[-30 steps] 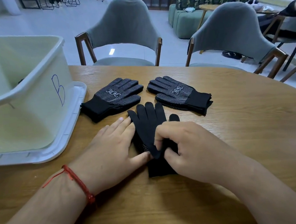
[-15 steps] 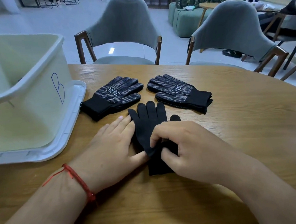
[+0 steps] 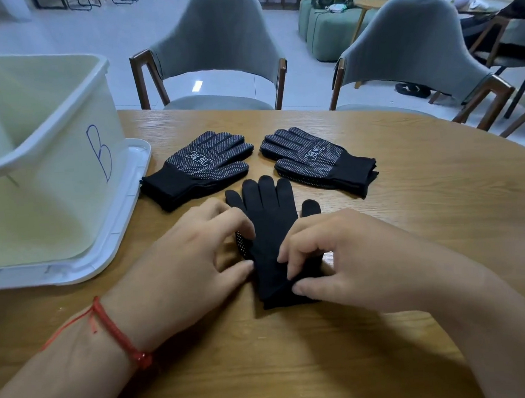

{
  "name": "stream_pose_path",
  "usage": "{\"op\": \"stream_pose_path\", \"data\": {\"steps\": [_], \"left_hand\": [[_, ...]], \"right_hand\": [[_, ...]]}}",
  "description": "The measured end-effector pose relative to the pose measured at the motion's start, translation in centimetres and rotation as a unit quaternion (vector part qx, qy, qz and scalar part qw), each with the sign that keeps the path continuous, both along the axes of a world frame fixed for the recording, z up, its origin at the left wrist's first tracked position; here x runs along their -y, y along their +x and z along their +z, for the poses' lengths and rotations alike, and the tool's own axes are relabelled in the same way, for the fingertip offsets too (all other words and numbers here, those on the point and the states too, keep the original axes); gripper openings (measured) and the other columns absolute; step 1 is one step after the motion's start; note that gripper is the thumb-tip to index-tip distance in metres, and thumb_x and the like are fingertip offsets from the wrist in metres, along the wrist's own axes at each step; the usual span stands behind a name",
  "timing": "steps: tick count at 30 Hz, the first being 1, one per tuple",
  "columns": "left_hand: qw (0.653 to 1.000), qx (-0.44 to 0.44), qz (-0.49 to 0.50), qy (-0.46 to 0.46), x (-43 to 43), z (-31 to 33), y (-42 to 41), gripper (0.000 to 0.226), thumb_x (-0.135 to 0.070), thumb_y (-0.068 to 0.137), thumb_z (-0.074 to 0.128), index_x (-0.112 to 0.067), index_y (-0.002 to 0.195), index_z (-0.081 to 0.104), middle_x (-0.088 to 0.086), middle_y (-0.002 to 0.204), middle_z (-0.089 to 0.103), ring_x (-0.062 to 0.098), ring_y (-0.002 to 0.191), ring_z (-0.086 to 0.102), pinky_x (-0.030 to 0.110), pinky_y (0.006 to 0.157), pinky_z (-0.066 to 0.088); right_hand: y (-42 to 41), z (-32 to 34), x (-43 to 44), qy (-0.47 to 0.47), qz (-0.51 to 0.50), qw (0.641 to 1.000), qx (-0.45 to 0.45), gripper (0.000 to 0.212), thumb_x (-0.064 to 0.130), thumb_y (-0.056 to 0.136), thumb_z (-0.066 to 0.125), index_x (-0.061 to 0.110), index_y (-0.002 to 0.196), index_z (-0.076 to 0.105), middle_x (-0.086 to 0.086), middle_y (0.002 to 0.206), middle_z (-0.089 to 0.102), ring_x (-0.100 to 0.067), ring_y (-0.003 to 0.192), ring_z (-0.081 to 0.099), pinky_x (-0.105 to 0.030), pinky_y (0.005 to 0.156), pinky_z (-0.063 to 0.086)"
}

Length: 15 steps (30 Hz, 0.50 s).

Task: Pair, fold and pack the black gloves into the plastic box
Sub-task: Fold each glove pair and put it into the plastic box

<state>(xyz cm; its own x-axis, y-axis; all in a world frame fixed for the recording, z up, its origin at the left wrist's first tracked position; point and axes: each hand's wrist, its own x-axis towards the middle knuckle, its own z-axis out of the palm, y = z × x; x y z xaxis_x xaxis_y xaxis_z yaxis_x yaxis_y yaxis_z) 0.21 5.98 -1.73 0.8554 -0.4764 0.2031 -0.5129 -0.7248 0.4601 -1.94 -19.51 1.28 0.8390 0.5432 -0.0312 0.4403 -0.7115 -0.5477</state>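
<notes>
Squaring up the middle glove pair point(image 3: 270, 217) on the table point(image 3: 411, 219), I reckon. Head view: it lies between my hands, long axis running away from me, fingers far, cuff near. Left grip point(image 3: 185, 266) pinches its left edge and right grip point(image 3: 346, 255) pinches the right edge by the cuff. Soft plain knit on top, white-dotted palm peeking out underneath. Plastic box point(image 3: 52, 195) sits off left, nearer my left arm.

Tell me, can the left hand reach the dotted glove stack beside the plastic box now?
Probably yes: the left hand lies just in front of that dotted glove stack, only bare table between them, though it now holds the middle glove.
</notes>
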Motion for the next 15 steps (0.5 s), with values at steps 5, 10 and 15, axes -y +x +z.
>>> {"op": "stream_pose_path", "data": {"steps": [5, 10, 15], "left_hand": [[1.000, -0.014, 0.005, 0.011, 0.0, -0.2, 0.2, 0.017, -0.042, 0.088, 0.078, -0.041, 0.104, 0.072, -0.018, 0.128, 0.052, 0.004, 0.117, 0.055, 0.022, 0.097, 0.042], [0.998, -0.034, 0.041, 0.045, -0.2, 0.1, 0.2, 0.025, -0.055, 0.088, 0.072, -0.042, 0.109, 0.074, -0.012, 0.145, 0.053, 0.013, 0.132, 0.054, 0.026, 0.102, 0.041], [0.988, -0.007, 0.117, 0.096, -0.4, -0.2, 0.4, 0.042, -0.057, 0.095, 0.056, -0.035, 0.128, 0.070, -0.004, 0.150, 0.054, 0.023, 0.138, 0.049, 0.041, 0.115, 0.042]], "right_hand": [[-0.1, 0.4, 0.3, -0.005, 0.009, 1.000, -0.017, 0.011, 0.027, 0.090, 0.084, 0.031, 0.088, 0.073, 0.025, 0.116, 0.069, -0.002, 0.113, 0.064, -0.022, 0.092, 0.049], [-0.5, 0.4, 0.0, -0.047, 0.033, 0.998, -0.018, 0.014, 0.039, 0.088, 0.084, 0.038, 0.093, 0.072, 0.026, 0.123, 0.058, 0.000, 0.114, 0.059, -0.017, 0.087, 0.045], [-0.8, -0.1, -0.7, -0.076, 0.033, 0.995, 0.055, 0.009, 0.042, 0.089, 0.076, 0.038, 0.090, 0.067, 0.025, 0.116, 0.058, 0.000, 0.101, 0.058, -0.021, 0.083, 0.048]]}}
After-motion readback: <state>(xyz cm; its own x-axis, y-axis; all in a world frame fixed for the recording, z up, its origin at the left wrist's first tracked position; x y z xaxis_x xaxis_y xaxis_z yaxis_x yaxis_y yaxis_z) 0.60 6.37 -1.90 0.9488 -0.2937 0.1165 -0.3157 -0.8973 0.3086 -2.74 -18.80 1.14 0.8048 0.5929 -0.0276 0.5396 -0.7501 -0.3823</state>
